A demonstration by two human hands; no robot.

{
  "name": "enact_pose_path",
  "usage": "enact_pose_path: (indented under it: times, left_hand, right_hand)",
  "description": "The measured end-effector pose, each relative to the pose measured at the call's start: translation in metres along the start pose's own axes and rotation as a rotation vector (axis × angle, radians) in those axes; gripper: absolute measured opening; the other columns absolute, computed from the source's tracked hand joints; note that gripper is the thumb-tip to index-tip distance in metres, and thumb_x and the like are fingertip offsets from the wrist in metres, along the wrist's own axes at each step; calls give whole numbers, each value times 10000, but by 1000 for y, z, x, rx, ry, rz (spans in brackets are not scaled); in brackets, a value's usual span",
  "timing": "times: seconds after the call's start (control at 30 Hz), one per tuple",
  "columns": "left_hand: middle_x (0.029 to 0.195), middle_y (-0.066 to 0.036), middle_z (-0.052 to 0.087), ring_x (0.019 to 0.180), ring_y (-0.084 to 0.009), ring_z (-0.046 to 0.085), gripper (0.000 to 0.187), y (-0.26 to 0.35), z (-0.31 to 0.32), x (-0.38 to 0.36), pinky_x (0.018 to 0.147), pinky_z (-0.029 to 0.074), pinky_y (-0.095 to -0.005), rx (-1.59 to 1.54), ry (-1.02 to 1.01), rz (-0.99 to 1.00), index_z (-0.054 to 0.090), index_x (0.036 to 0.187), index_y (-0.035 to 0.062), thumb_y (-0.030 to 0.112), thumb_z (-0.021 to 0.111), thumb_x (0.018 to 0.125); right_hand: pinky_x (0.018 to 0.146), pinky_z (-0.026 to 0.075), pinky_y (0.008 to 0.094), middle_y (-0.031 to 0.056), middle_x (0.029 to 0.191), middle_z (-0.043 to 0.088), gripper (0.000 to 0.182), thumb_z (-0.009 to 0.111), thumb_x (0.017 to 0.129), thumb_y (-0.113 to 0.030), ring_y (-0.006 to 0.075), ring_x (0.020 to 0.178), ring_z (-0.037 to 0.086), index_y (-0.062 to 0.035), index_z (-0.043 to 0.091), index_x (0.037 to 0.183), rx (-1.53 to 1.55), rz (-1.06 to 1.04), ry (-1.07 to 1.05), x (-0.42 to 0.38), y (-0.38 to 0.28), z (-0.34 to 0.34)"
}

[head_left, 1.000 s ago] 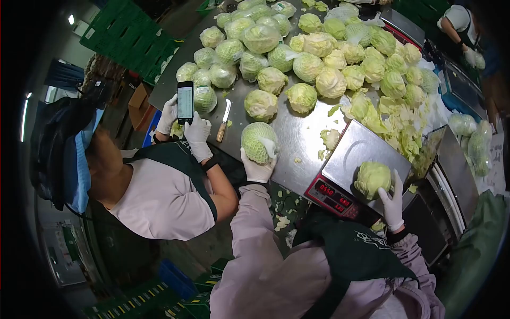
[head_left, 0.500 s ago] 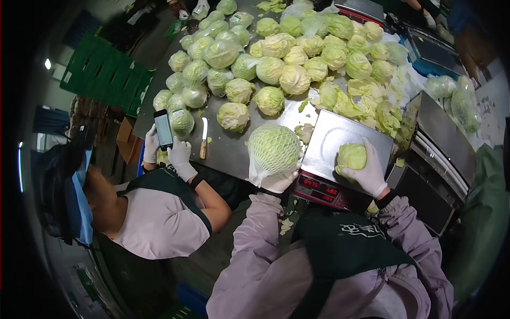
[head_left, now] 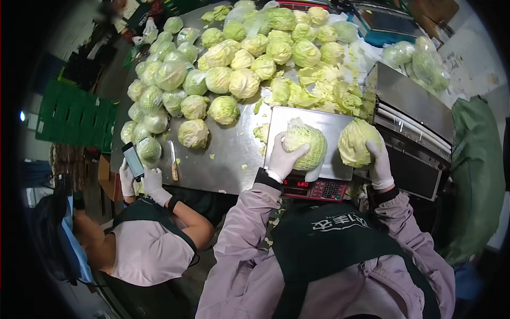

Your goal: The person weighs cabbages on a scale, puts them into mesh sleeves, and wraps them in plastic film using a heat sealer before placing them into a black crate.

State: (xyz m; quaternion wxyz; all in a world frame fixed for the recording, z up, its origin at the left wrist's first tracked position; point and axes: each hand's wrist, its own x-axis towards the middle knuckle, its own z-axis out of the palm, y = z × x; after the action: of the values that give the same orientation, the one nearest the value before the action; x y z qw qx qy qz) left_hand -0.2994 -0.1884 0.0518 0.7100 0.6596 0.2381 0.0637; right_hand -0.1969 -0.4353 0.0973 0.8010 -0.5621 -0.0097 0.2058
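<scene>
My gloved left hand point(head_left: 287, 157) grips a cabbage in a white foam net point(head_left: 306, 143) over the steel plate of a scale point(head_left: 332, 125). The scale's red front panel point(head_left: 324, 190) has lit digits. My gloved right hand point(head_left: 380, 162) holds a bare cabbage point(head_left: 357, 142) at the plate's right edge, its fingers round the cabbage's right side. Whether either cabbage rests on the plate or hangs just above it, I cannot tell. Loose leaves point(head_left: 313, 93) lie behind the scale.
Many bare and netted cabbages point(head_left: 244, 83) cover the back of the metal table point(head_left: 223, 165). A knife point(head_left: 173, 159) lies front left, near a co-worker's gloved hands with a phone point(head_left: 133, 161). A machine with rollers point(head_left: 409, 127) stands right; green crates point(head_left: 74, 114) are far left.
The netted cabbage has moved right in my left hand, from beside the scale to over its plate. My right hand has shifted its cabbage to the plate's right edge. The view has turned right.
</scene>
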Motion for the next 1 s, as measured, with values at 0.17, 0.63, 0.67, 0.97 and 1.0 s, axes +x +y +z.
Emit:
enact_pose_path:
  times: [0.17,0.63,0.67,0.97,1.0]
  left_hand:
    - [1195,-240,533,1127,-306,534,861,-13,1,8,966,417,-360,283,-41,-95,394,1298,-50,455,775,714]
    - [1369,-176,422,1231,-258,424,684,35,-49,-20,863,440,-349,16,152,-222,335,1418,108,432,605,879]
    - [1360,-164,428,1242,-246,412,644,43,-48,-24,930,413,-352,-35,146,-228,332,1414,81,348,608,896]
    - [1421,-272,274,1325,-330,323,1093,-20,-12,-28,1092,281,-384,215,13,48,82,1451,-52,227,816,690]
    - [1409,-270,286,1315,-325,334,1124,-17,0,-29,1087,291,-377,119,-26,47,57,1448,-60,207,826,672]
  right_hand:
    - [1026,373,336,119,1315,484,663,655,849,-188,209,1196,483,13,332,1392,-28,-50,50,-13,-8,-18]
    - [1057,328,330,116,1330,474,651,647,855,-227,212,1228,456,16,350,1381,-39,-14,44,-10,-17,-22]
    - [1054,330,329,118,1329,475,647,645,856,-214,208,1224,458,20,349,1382,-27,-20,26,-8,-17,-21]
    - [936,431,284,122,1232,543,639,685,824,-133,178,1092,545,41,374,1355,-116,-94,15,74,-16,6]
    - [900,453,278,124,1183,574,629,711,808,-149,175,1043,571,46,406,1323,-196,-130,-5,87,-25,23]
